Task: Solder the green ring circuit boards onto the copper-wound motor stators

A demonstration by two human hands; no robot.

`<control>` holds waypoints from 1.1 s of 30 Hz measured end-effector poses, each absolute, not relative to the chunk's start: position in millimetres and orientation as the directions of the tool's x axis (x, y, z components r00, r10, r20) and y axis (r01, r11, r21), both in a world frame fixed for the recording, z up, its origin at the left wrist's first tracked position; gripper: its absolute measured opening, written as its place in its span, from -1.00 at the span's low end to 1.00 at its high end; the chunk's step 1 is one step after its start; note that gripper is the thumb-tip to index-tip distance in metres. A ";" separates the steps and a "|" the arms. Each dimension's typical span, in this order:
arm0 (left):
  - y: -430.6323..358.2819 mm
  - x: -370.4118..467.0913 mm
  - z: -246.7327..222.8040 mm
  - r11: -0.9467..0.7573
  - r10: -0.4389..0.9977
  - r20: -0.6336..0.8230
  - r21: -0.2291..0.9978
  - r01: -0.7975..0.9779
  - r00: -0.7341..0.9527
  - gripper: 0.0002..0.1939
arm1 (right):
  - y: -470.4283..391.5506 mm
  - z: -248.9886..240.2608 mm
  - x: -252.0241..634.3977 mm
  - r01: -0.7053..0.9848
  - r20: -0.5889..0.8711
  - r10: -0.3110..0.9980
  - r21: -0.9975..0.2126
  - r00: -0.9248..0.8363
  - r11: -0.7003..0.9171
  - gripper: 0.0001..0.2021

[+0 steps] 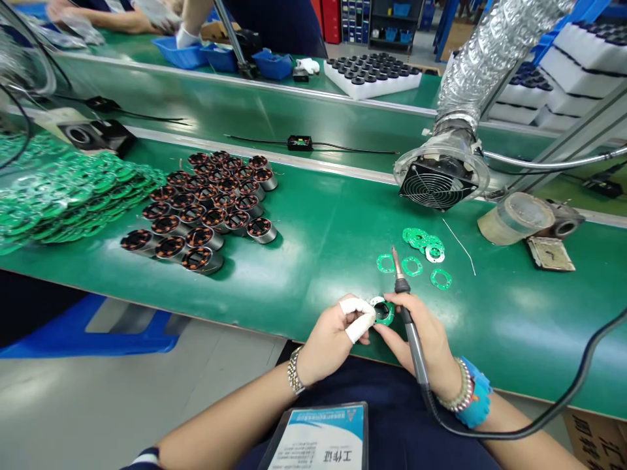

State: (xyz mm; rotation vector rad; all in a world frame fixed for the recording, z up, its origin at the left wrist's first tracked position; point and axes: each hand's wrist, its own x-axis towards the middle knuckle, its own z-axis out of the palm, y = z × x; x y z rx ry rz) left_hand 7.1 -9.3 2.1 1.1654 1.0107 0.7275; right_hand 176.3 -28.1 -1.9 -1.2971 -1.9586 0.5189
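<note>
My left hand (337, 333), with white covers on its thumb and a finger, pinches the left edge of a green ring-shaped circuit board (388, 316). The board's middle looks dark; I cannot tell whether a part sits beneath it. My right hand (426, 336) holds a soldering iron (414, 343), its tip pointing away from me, past the board. The thumb and a fingertip of that hand also touch the board's right side. Just beyond lie several loose ring boards, among them one green ring (441, 279) and a small overlapping pile (418, 239).
Wound motor cores (203, 236) stand in rows at left, beside a large heap of green boards (63, 196). A fan (435, 186) on a foil duct hangs at right. Solder wire (460, 248), a jar (514, 219) and a sponge tray (551, 254) lie nearby. A co-worker's gloved hand (186, 38) shows opposite.
</note>
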 end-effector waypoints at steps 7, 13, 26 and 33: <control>-11.8 5.1 -0.3 0.084 0.926 -0.131 0.986 0.144 0.353 -0.89 | -28.5 -1.7 175.5 0.613 0.350 0.906 -0.669 -0.237 0.419 -0.61; -7.2 0.1 -5.4 0.336 0.855 -0.332 0.940 0.063 0.398 -0.84 | -26.7 6.8 180.5 0.570 0.417 0.875 -0.669 -0.245 0.478 -0.59; -5.1 -1.3 -5.6 0.325 0.859 -0.327 0.943 0.074 0.393 -0.89 | -35.3 46.4 208.0 0.399 0.430 0.838 -0.741 -0.336 0.540 -0.70; -5.1 -1.6 -6.2 0.331 0.859 -0.332 0.941 0.071 0.390 -0.89 | -36.3 47.2 204.6 0.375 0.353 0.874 -0.801 -0.334 0.467 -0.75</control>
